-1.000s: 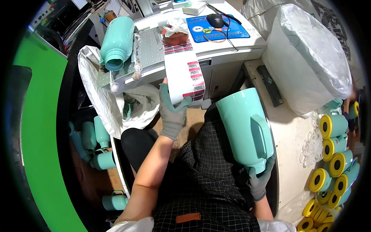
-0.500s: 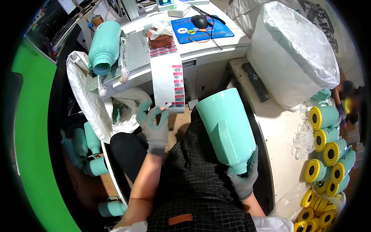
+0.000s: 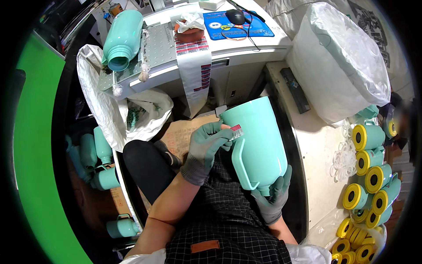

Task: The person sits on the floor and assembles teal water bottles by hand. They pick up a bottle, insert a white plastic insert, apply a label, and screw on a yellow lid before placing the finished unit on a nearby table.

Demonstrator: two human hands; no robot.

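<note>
White desk (image 3: 233, 49) up top, label strip (image 3: 187, 75) hanging off its front. Left hand (image 3: 206, 145) pinches a small label (image 3: 236, 132) against or just over the mint jug (image 3: 263, 141), can't tell which; right hand (image 3: 273, 200) grips the jug's neck, jug tilted above the checked apron (image 3: 224, 215).

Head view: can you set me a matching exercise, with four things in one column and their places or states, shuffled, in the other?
Things:
1. left hand
2. right hand
3. label strip
4. black mouse

Places or states:
A. on the blue mat
B. at the narrow end of the mint-green jug
C. hanging over the front edge of the white desk
D. pinching a small label

Pairs: 1-D, 2-B, 3-C, 4-A
</note>
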